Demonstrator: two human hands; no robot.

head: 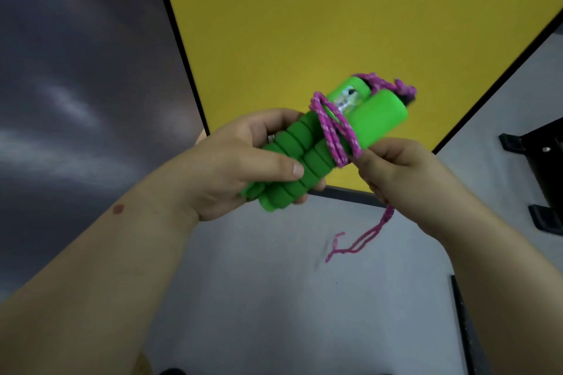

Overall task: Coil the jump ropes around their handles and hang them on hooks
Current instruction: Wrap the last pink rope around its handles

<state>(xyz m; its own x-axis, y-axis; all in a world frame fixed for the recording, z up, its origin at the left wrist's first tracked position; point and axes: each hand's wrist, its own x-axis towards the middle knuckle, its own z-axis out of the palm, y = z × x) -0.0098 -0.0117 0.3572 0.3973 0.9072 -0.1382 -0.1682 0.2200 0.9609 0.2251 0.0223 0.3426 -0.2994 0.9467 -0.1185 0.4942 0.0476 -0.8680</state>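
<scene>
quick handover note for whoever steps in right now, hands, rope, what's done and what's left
Left hand grips the two green handles together by their foam ends.
Right hand pinches the pink rope beside the handles.
Done: a few turns of rope cross the handles near their middle.
Left: a short loose tail hangs below the right hand; wind it on, secure it, then hang the bundle. No hook can be made out with certainty in view.

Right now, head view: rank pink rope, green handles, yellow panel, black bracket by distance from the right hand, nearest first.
1. pink rope: pinched in the right hand.
2. green handles: just to its left, gripped by the left hand.
3. yellow panel and black bracket at far right: both farther, too close to call.
</scene>
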